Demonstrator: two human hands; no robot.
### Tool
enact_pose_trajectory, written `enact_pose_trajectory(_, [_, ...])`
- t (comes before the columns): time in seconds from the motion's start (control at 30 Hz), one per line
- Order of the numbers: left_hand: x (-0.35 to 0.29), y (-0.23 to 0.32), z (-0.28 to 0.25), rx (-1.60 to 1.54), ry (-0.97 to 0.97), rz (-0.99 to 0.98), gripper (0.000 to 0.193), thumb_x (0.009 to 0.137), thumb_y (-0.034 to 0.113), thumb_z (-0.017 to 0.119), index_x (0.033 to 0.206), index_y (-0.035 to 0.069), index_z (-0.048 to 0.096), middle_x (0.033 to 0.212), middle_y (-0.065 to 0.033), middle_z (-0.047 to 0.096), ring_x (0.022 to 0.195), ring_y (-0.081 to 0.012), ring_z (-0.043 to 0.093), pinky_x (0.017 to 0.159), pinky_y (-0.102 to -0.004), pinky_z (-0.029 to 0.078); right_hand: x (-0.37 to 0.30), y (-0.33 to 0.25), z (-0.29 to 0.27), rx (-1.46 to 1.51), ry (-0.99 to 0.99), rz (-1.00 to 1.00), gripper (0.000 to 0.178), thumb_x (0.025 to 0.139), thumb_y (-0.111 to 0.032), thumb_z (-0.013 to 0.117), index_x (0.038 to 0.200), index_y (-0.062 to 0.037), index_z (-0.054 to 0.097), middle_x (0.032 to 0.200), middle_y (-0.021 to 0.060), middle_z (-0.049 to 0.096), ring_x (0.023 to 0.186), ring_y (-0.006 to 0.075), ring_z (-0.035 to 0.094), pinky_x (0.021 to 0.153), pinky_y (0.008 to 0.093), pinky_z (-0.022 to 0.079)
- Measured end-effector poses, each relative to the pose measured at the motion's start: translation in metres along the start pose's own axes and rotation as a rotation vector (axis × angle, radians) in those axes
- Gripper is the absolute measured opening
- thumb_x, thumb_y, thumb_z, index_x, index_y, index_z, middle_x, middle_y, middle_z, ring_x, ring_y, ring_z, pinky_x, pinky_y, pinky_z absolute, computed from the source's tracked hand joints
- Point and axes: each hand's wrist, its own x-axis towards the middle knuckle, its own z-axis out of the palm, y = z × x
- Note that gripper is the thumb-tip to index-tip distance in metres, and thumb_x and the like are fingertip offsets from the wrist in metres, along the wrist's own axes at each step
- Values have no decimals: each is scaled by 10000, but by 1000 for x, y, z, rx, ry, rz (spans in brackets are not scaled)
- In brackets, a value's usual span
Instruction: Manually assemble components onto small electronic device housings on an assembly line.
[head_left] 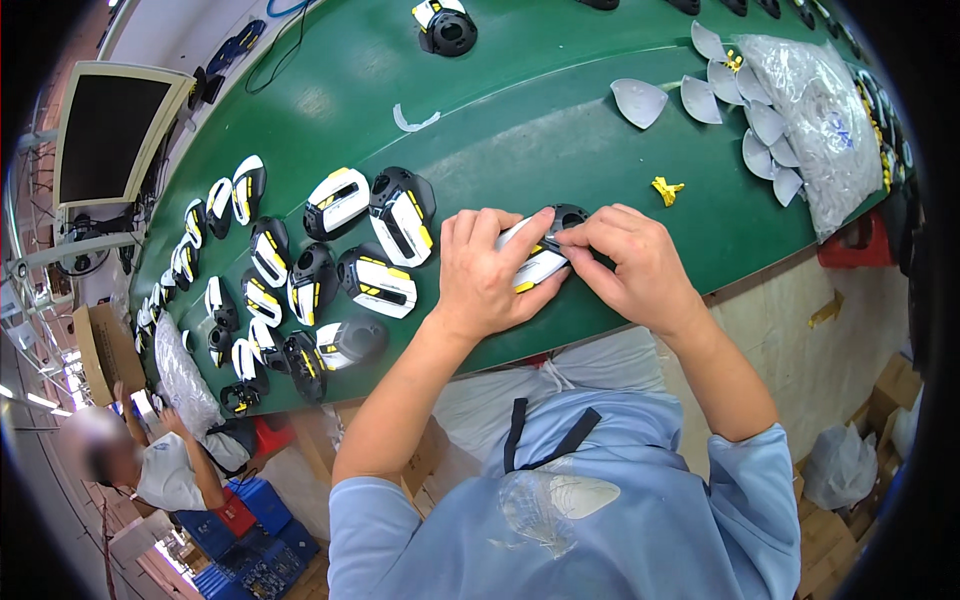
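At the table's near edge my left hand (490,270) grips a white, black and yellow plastic housing (541,266), its thumb and fingers around the shell. My right hand (632,265) is closed in a pinch against the housing's right side, by its round black end. Whatever lies between those fingertips is hidden. A small yellow plastic part (666,191) lies on the table just beyond my right hand. To the left of my left hand stand more such housings, the nearest a white and yellow one (402,222).
Several housings crowd the green table's (520,120) left side. Clear curved shields (638,103) and a plastic bag (805,125) lie at the far right. One housing (444,28) stands at the back. A monitor (115,135) and a co-worker (170,465) are at the left.
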Motion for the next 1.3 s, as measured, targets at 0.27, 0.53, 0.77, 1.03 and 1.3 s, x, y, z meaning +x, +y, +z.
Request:
enact_pose_trajectory(0.27, [7, 1, -16, 67, -111, 58, 567, 781, 378, 902, 1289, 152, 788, 1058, -60, 673, 879, -278, 608, 757, -429, 463, -5, -15, -15, -267, -203, -117, 378, 877, -57, 797, 1255, -79, 797, 1043, 37, 712, 931, 250, 692, 703, 405, 606])
enact_pose_trajectory(0.53, [-6, 0, -4, 74, -14, 52, 652, 786, 428, 914, 1364, 168, 761, 1115, -79, 678, 924, -303, 619, 812, -446, 477, -10, 12, -14, -213, -170, -199, 468, 853, -81, 830, 1318, -116, 782, 943, 12, 714, 832, 242, 692, 645, 388, 589])
enact_pose_trajectory(0.77, [2, 1, -10, 62, -46, 90, 611, 799, 401, 897, 1328, 124, 768, 1071, -95, 678, 896, -305, 631, 790, -444, 485, -6, 0, -29, -461, -368, -235, 505, 854, -195, 854, 1352, -155, 780, 811, 3, 726, 724, 236, 698, 570, 393, 560])
enact_pose_trajectory(1.03, [-8, 2, -8, 14, -15, -4, 624, 816, 353, 923, 1374, 133, 754, 1159, -105, 711, 993, -334, 639, 869, -450, 521, 41, 37, -48, -341, 130, -46, 278, 934, -269, 849, 1145, -91, 814, 922, 76, 757, 812, 313, 711, 748, 435, 587])
enact_pose_trajectory(1.3, [-11, -5, -1, -41, 63, -136, 705, 829, 286, 929, 1432, 25, 673, 1377, -128, 701, 1157, -376, 618, 1037, -486, 495, 89, 104, -91, -644, 4, -101, 332, 936, -268, 847, 1146, -23, 767, 1027, 116, 742, 1010, 343, 637, 873, 466, 542])
